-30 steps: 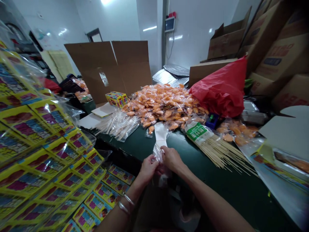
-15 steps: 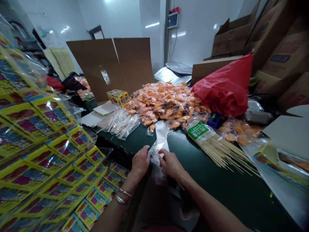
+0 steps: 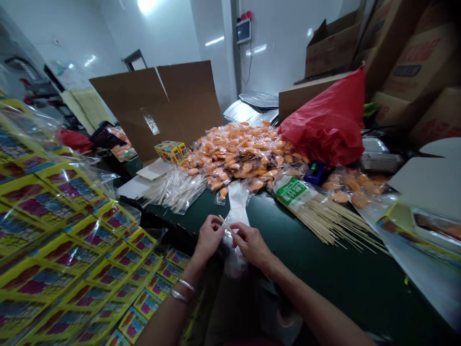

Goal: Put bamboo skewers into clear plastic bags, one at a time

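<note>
From the head camera, the left hand (image 3: pixel 211 239) is closed in a pinch on a thin wooden skewer (image 3: pixel 224 222), its tip poking out above the fingers, and the right hand (image 3: pixel 251 245) is curled, gripping the neck of a clear plastic bag (image 3: pixel 233 262) just beside it. The bag hangs between the hands, at the edge of a dark green table (image 3: pixel 334 283). 2 metal bangles (image 3: pixel 182 290) circle the left wrist. On the table lie a bundle of bamboo skewers (image 3: pixel 324 223) with a green label, a heap of orange pieces in clear wrappers (image 3: pixel 241 154) and a red plastic bag (image 3: pixel 324 122). Yellow printed cards (image 3: pixel 68 240) fill the left side
</note>
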Demonstrator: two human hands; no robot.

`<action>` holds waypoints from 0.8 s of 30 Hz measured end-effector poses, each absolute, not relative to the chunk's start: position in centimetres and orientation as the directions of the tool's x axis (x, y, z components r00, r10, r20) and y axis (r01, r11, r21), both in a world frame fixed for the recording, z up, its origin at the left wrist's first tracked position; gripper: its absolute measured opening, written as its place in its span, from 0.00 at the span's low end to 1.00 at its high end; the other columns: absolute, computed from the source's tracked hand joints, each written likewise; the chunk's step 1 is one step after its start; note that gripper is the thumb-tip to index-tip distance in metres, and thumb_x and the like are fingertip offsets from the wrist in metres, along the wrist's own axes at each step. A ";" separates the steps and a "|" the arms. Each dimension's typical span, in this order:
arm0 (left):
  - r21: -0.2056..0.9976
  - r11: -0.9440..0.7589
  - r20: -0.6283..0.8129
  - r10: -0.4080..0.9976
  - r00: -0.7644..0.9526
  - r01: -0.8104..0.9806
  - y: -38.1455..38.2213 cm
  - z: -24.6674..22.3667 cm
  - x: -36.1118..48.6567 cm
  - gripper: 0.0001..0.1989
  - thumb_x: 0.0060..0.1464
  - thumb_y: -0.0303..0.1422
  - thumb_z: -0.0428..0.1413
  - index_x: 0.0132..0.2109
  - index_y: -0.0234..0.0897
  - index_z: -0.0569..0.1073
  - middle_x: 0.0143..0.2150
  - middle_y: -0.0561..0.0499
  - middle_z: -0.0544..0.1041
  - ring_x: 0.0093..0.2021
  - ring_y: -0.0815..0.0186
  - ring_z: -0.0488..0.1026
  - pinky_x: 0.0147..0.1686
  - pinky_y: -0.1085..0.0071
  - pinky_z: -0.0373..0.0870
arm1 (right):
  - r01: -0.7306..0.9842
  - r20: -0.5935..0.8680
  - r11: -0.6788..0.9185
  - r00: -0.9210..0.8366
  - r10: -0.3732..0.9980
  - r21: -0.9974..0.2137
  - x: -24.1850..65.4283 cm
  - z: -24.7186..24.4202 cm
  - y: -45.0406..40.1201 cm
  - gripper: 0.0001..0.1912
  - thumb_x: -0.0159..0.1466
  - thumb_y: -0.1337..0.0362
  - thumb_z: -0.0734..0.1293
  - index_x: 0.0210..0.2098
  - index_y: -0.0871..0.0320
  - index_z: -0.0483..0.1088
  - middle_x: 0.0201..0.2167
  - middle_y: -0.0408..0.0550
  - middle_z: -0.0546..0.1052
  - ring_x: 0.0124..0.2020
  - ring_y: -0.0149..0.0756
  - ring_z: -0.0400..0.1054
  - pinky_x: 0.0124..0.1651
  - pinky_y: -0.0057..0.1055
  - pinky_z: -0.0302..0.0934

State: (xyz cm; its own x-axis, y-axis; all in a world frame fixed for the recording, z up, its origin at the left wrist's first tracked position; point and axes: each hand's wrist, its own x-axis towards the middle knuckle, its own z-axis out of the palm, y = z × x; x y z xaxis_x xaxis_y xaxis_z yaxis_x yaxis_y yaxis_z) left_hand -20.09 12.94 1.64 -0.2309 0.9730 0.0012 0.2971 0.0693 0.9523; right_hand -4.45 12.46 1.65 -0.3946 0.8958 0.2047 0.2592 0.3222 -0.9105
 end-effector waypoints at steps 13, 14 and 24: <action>0.977 0.207 -0.199 0.969 -0.150 0.041 13.3 0.6 -19.4 0.08 0.42 0.31 0.55 0.31 0.36 0.63 0.22 0.55 0.73 0.15 0.73 0.66 0.13 0.80 0.57 | 0.229 0.195 0.294 -0.375 0.906 -0.928 -1.7 1.0 12.2 0.14 0.63 0.63 0.60 0.44 0.60 0.71 0.20 0.41 0.73 0.19 0.26 0.60 0.24 0.21 0.53; 0.980 0.196 -0.188 0.970 -0.156 0.037 13.3 0.6 -19.4 0.08 0.42 0.31 0.55 0.32 0.36 0.63 0.21 0.55 0.73 0.14 0.73 0.65 0.13 0.80 0.57 | 0.243 0.188 0.294 -0.382 0.905 -0.924 -1.6 1.0 12.1 0.13 0.63 0.63 0.60 0.44 0.60 0.71 0.20 0.41 0.73 0.19 0.26 0.60 0.24 0.21 0.53; 0.980 0.122 -0.096 0.982 -0.164 0.155 12.2 1.2 -19.8 0.19 0.39 0.25 0.57 0.42 0.35 0.68 0.32 0.50 0.78 0.26 0.70 0.72 0.26 0.77 0.63 | 0.374 0.103 0.376 -0.579 0.809 -0.848 -0.4 2.1 11.8 0.13 0.63 0.67 0.58 0.36 0.60 0.74 0.19 0.42 0.72 0.20 0.27 0.63 0.26 0.21 0.53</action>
State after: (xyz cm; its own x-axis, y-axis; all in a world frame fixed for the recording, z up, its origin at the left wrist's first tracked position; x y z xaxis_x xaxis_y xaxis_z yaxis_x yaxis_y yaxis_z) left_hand -19.77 12.24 1.22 -0.1639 0.9818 -0.0960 0.1551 0.1217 0.9804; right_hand -0.37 11.76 2.07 -0.5787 0.8089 0.1033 0.3737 0.3756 -0.8481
